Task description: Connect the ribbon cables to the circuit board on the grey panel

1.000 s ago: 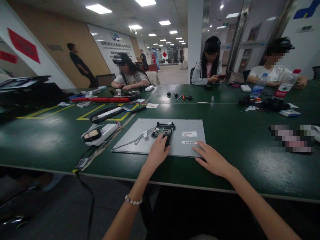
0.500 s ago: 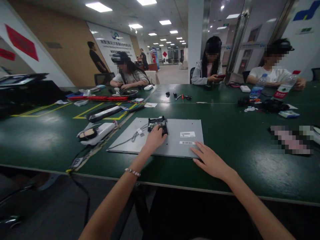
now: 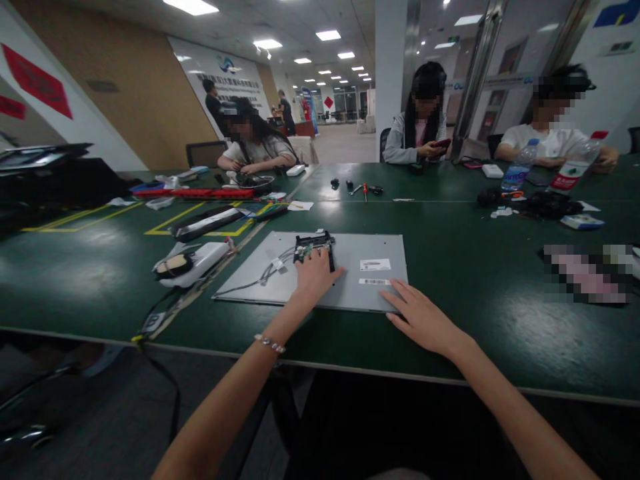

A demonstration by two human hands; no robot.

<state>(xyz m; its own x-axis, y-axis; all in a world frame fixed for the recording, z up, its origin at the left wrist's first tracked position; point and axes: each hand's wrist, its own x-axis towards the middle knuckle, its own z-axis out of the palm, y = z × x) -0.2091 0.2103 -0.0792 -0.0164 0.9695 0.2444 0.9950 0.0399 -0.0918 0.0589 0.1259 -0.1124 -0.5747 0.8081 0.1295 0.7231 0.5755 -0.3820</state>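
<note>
A flat grey metal panel (image 3: 350,297), like the back of a display, lies on the green table in front of me. On its upper middle sits a black bracket with a circuit board (image 3: 300,250), and grey cables (image 3: 273,270) run from it to the left. My left hand (image 3: 316,275) rests over the near part of this bracket, fingers spread and thumb out to the right; the fingers hide some of the board. Palm down, my right hand (image 3: 420,313) touches the panel's near right corner, its fingers apart beside a barcode label (image 3: 375,282).
Left of the panel lie a white device with a tan pad (image 3: 195,263) and a black-and-white bar (image 3: 207,223). Small tools (image 3: 365,192) lie farther back. Bottles (image 3: 520,167) and black items (image 3: 547,205) stand at the right. Several people sit or stand across the table.
My left hand has shifted slightly right on the bracket, and its thumb now points farther out. My right hand stays at the panel's corner. A standing person in the background has moved right.
</note>
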